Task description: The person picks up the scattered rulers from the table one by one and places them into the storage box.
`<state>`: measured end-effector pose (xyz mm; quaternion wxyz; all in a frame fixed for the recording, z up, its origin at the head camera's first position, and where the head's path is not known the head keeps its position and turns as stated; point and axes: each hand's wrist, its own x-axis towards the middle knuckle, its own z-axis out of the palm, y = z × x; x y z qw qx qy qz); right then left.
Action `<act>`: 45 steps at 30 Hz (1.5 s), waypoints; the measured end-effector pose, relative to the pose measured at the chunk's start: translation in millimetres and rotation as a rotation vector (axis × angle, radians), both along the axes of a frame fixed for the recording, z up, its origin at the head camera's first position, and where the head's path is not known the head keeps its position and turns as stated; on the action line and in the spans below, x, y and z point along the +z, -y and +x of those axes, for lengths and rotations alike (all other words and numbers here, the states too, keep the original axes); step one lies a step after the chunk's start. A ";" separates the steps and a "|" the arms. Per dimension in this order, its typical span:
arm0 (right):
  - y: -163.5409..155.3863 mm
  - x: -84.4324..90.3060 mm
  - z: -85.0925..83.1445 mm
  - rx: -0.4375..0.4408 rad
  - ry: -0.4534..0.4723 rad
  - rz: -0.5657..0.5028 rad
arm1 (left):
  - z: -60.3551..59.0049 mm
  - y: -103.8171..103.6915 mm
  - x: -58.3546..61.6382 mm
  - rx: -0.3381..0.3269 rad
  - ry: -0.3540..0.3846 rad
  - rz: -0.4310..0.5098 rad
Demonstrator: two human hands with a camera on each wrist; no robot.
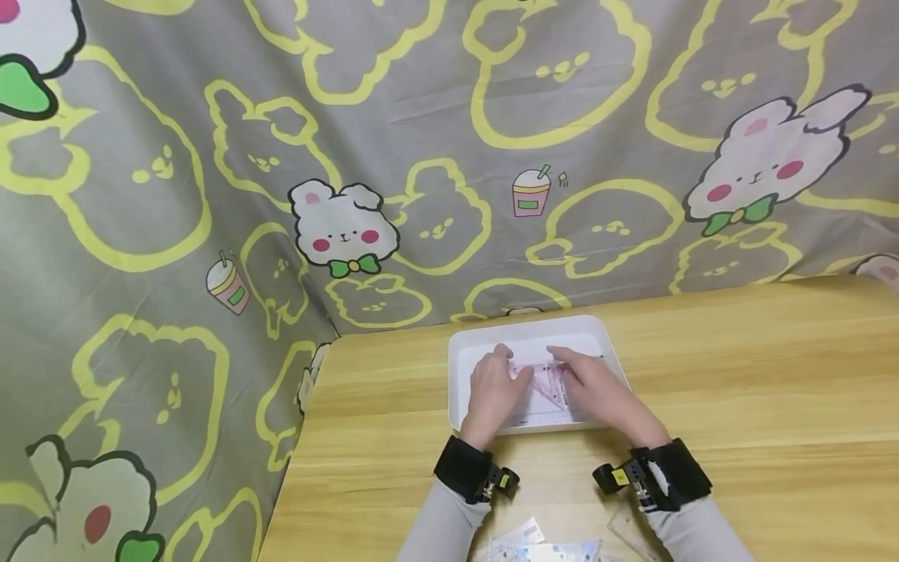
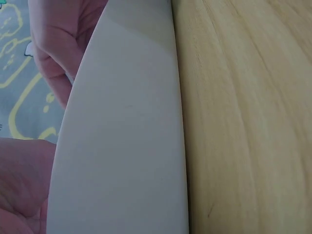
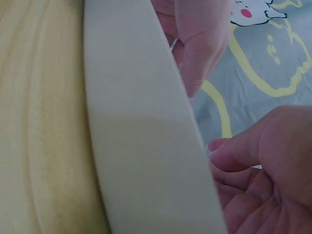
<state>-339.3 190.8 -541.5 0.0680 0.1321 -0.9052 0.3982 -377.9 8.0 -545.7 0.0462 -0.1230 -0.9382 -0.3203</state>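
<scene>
A clear pink set square (image 1: 547,385) is between my two hands, over the inside of a white tray (image 1: 460,336). My left hand (image 1: 493,390) holds its upper left corner, the thumb lying over it. At the other upper corner my right hand (image 1: 597,390) grips it, index finger reaching toward the far side. Clear rulers (image 1: 544,419) with printed scales lie on the tray floor beneath. In the right wrist view the right thumb (image 3: 239,151) bends toward curled fingers. The tray's wall (image 2: 122,122) hides much of the left hand in the left wrist view.
More clear rulers (image 1: 548,551) lie on the wooden table (image 1: 758,406) at the near edge, between my forearms. A flat clear piece (image 1: 628,531) is beside the right sleeve. Behind the tray hangs a grey curtain (image 1: 435,117) with yellow outlines.
</scene>
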 end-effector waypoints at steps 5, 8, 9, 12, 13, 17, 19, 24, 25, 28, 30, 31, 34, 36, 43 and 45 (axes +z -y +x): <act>-2.4 3.1 6.7 0.005 -0.008 -0.011 | 8.8 2.7 2.1 0.012 0.043 -0.014; -6.1 10.6 10.0 0.013 -0.015 -0.002 | 13.0 3.9 5.8 0.007 0.054 -0.027; -7.7 14.9 11.1 0.016 -0.017 0.001 | 13.7 4.0 8.1 0.001 0.048 -0.033; -13.5 31.2 13.4 0.025 -0.030 -0.003 | 14.4 2.9 18.9 -0.024 0.012 -0.050; -15.4 36.5 14.2 0.030 -0.032 -0.004 | 14.7 2.2 23.5 -0.038 0.000 -0.053; -25.7 54.3 21.3 0.039 -0.045 0.009 | 21.8 -4.2 43.3 -0.130 -0.014 -0.047; -33.2 58.8 29.1 0.038 -0.036 0.020 | 30.1 -9.6 52.8 -0.217 -0.002 -0.042; -57.9 60.5 54.5 0.046 0.005 0.064 | 58.5 -29.4 64.0 -0.503 0.022 -0.079; -62.6 60.8 59.3 0.049 0.017 0.079 | 64.8 -34.6 62.8 -0.551 0.026 -0.113; -74.1 61.4 70.5 0.066 0.058 0.137 | 84.8 -49.7 54.9 -0.617 0.051 -0.270; -78.7 62.0 77.3 0.078 0.100 0.161 | 99.3 -59.3 47.8 -0.617 0.065 -0.371; -80.1 62.3 78.6 0.084 0.118 0.168 | 105.0 -63.2 45.1 -0.604 0.074 -0.410; -82.7 59.6 82.8 0.101 0.202 0.150 | 121.3 -75.0 35.7 -0.535 0.084 -0.474; -83.1 56.3 85.7 0.110 0.285 0.095 | 131.1 -81.2 29.9 -0.490 0.085 -0.521; -85.6 42.9 91.9 0.164 0.563 -0.036 | 150.6 -87.8 16.6 -0.449 0.032 -0.699; -87.8 39.5 93.5 0.169 0.622 -0.032 | 150.0 -88.4 16.0 -0.455 0.008 -0.712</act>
